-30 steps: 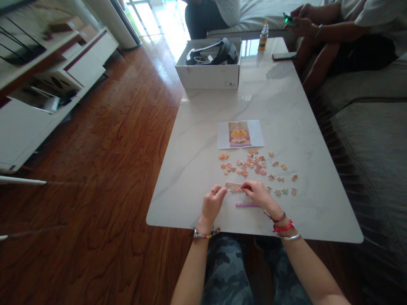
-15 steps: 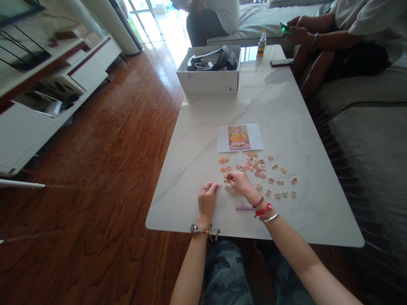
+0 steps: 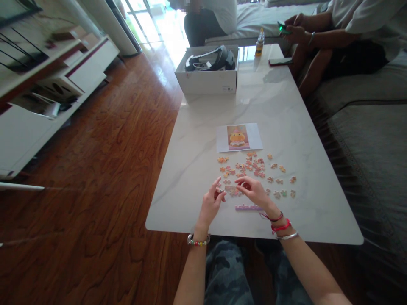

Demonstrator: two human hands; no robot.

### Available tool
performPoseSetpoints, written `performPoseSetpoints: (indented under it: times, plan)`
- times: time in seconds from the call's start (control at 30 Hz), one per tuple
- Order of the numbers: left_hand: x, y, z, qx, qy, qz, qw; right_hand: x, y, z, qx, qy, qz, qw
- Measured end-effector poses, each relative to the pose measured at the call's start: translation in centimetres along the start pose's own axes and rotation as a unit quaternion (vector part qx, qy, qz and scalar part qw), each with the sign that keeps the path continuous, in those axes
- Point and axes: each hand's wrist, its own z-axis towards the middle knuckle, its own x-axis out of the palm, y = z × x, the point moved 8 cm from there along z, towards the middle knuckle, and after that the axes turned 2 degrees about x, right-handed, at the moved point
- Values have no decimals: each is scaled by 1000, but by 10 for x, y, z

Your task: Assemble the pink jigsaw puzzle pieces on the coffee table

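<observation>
My left hand (image 3: pixel 211 201) is above the near part of the white table, its index finger raised. A small puzzle piece (image 3: pixel 221 192) shows between its thumb and curled fingers. Close by on the right, my right hand (image 3: pixel 254 191) is bent with thumb and fingertips together at the end of a pale strip-like puzzle piece (image 3: pixel 230 187). Beneath and beside the fingers lie loose pieces, partly covered by the right hand. Nearer me rests a purple dotted strip (image 3: pixel 248 207), joined from puzzle pieces. Beyond the hands spreads a cluster of pink and orange puzzle pieces (image 3: pixel 254 165).
A creased picture sheet (image 3: pixel 254 135) with a yellow figure lies past the pieces. Farther off on the table (image 3: pixel 178 178) stand a white box (image 3: pixel 206 82) holding a headset (image 3: pixel 219 59), a bottle (image 3: pixel 260 43) and a dark flat object (image 3: pixel 280 62). Two people sit beyond.
My right hand has drawn back to the right, uncovering pieces and more of the purple strip. My left hand has turned, its index finger lifting away from the thumb.
</observation>
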Motion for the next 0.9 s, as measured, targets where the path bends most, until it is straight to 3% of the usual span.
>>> performPoseSetpoints:
  times: [0.13,0.23,0.33,0.43,0.7,0.8,0.9]
  plan:
    - [31,-4,-7,-81,80,-107,988,7,2,-21,1,68,60,996]
    - [46,-12,-4,-87,107,-141,980,4,1,-19,-6,45,39,998]
    - [52,-20,5,-85,119,-167,975,-5,-11,-9,32,27,61,997]
    - [55,-28,17,-90,126,-154,976,-17,-26,-5,77,29,123,989]
    - [78,-41,27,-77,142,-98,982,-34,-40,-20,95,14,209,973]
    - [85,-43,35,-82,130,-88,984,-42,-39,-19,80,-27,227,970]
    - [91,-57,53,-42,144,-48,987,-60,-38,-16,62,-79,223,970]
